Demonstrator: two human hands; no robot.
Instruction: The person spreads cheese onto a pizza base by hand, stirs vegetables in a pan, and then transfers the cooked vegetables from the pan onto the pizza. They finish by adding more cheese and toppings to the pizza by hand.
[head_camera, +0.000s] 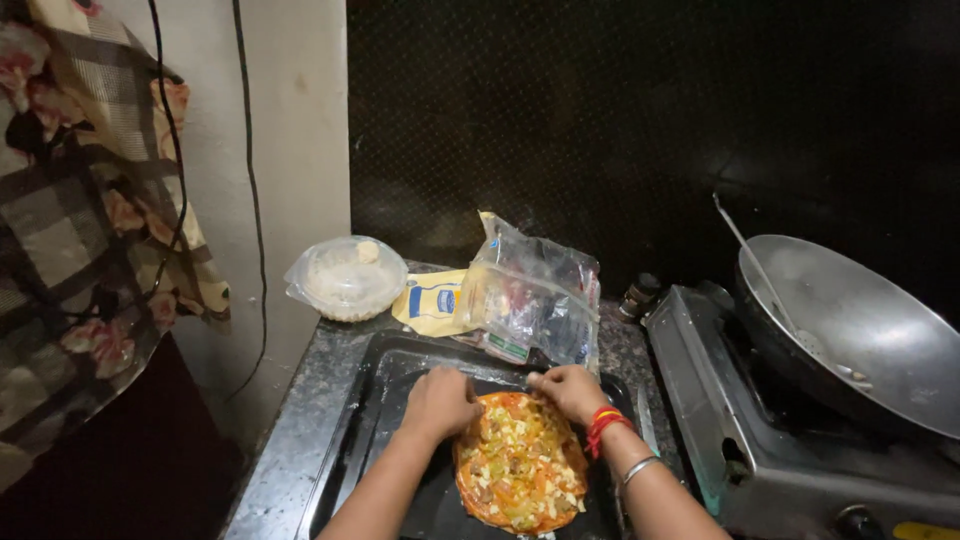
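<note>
Pizza (520, 462) lies flat on the dark tray (350, 440), tray on the desk (300, 400). Both hands sit on the pizza's far edge, so it lies just toward the body from them. Left hand (438, 402) curled over the far-left rim, right hand (568, 390) pinching at the far-right rim; whether either grips anything, cannot tell. Pizza slightly oval, long axis running near to far. Both hands equally near. Bags (530, 295) just beyond the tray, wok (860, 320) on the stove (760, 440) at right.

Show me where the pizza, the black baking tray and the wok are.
pizza (520, 465): head view, on the middle of its topping.
black baking tray (372, 400): head view, on its bare left side.
wok (880, 320): head view, on its inner wall.
</note>
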